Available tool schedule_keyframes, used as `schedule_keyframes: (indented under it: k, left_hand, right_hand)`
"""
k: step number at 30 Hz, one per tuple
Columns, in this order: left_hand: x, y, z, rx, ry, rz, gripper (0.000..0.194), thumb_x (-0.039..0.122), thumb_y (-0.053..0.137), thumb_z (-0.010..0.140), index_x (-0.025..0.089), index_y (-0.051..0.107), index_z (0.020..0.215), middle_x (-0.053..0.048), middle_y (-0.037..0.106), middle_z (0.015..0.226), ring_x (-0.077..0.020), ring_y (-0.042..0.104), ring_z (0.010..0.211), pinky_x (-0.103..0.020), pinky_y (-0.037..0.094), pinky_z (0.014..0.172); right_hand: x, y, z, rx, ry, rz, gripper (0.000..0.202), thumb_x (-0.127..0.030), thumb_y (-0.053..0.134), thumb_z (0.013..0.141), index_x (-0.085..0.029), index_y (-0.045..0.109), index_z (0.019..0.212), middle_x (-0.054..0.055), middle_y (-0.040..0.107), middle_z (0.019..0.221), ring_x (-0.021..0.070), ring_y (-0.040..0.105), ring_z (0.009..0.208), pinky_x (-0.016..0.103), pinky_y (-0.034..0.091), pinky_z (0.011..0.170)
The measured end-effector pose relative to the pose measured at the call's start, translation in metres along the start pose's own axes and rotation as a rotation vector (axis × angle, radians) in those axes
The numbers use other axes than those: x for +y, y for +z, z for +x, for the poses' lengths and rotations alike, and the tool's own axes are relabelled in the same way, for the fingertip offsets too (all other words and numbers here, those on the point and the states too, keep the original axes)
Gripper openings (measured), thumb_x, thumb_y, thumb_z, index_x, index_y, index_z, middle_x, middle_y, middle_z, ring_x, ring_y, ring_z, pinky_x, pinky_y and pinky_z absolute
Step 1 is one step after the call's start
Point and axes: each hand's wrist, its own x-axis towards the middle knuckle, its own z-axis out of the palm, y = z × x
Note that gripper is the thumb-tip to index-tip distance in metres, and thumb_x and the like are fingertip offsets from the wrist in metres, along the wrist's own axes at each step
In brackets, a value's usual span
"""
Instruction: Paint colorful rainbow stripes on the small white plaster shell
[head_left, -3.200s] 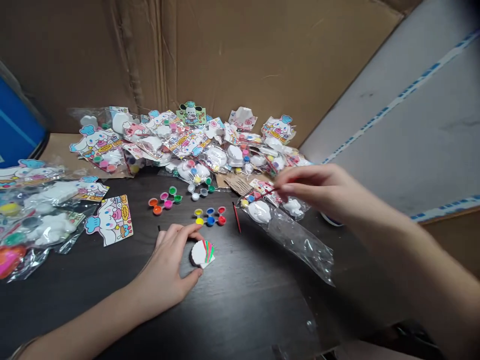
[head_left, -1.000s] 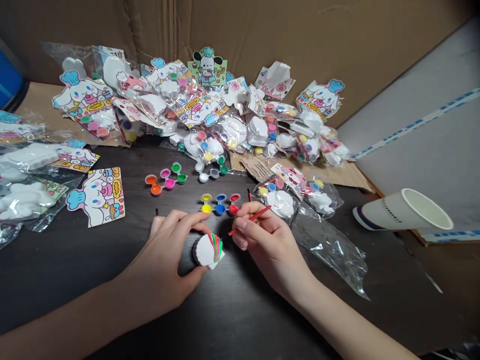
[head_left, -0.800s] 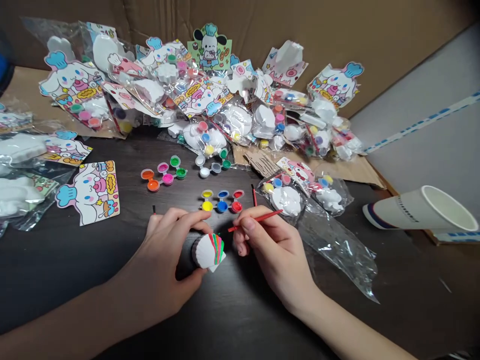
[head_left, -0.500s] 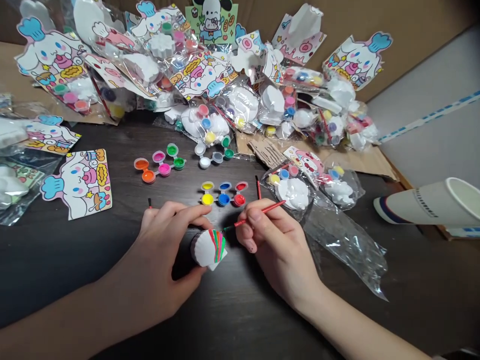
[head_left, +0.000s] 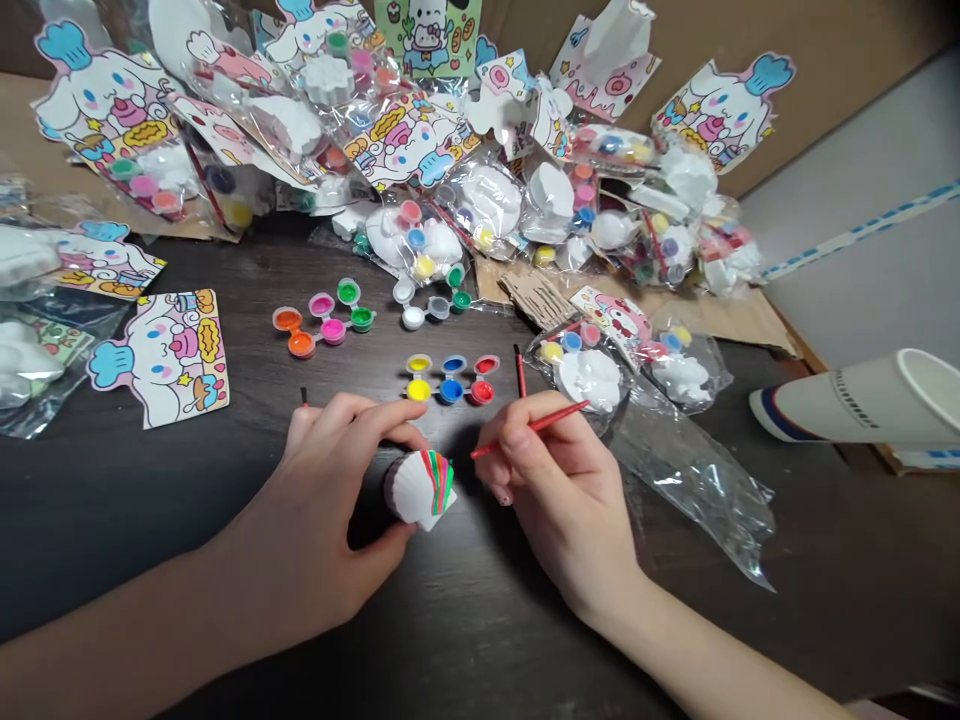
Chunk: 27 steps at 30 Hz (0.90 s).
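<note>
A white shell figure (head_left: 411,488) with red, green, orange and pink stripes along its right side is gripped between the thumb and fingers of my left hand (head_left: 341,490). My right hand (head_left: 559,480) pinches a thin red paintbrush (head_left: 551,417), whose tip points left toward the shell without clearly touching it. Above the hands stand open pots of yellow, blue and red paint (head_left: 451,390). Farther back are orange, pink and green pots (head_left: 332,329), and white, grey and green pots (head_left: 437,308). Another red brush (head_left: 520,370) lies just behind my right hand.
Bagged plaster figures with cartoon cards (head_left: 420,145) are heaped along the back. A cartoon card (head_left: 169,355) lies at left. To the right are a crumpled clear wrapper (head_left: 697,500) and a paper cup (head_left: 832,403). Flattened cardboard (head_left: 731,318) lies beneath the heap.
My right hand has drawn the brush slightly right, away from the shell's painted edge. My left hand keeps its hold on the shell. The whole view has shifted a little.
</note>
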Motion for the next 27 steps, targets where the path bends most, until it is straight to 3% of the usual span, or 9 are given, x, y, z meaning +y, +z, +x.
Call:
schedule_keyframes:
  k: [7,27]
  left_hand:
    - [-0.0009,-0.0013,0.0002,-0.017,-0.008,0.010,0.058,0.015,0.054,0.074,0.032,0.033,0.125,0.003,0.060,0.108,-0.0221,0.051,0.100,-0.038,0.033,0.085]
    - [-0.0003,-0.0003,0.0017,0.000,0.036,-0.046,0.059,0.014,0.056,0.072,0.029,0.036,0.125,0.004,0.067,0.104,-0.0212,0.054,0.103,-0.040,0.038,0.087]
  right_hand:
    - [0.0038,0.0002,-0.0028,-0.063,-0.247,-0.233,0.013,-0.018,0.058,0.086,-0.019,0.055,0.073,-0.006,0.049,0.058,0.0049,0.044,0.049,0.017,0.039,0.048]
    - [0.0043,-0.0017,-0.0020,-0.098,-0.308,-0.335,0.013,-0.014,0.055,0.087,-0.019,0.054,0.075,-0.006,0.049,0.063,0.0045,0.043,0.054,0.016,0.036,0.049]
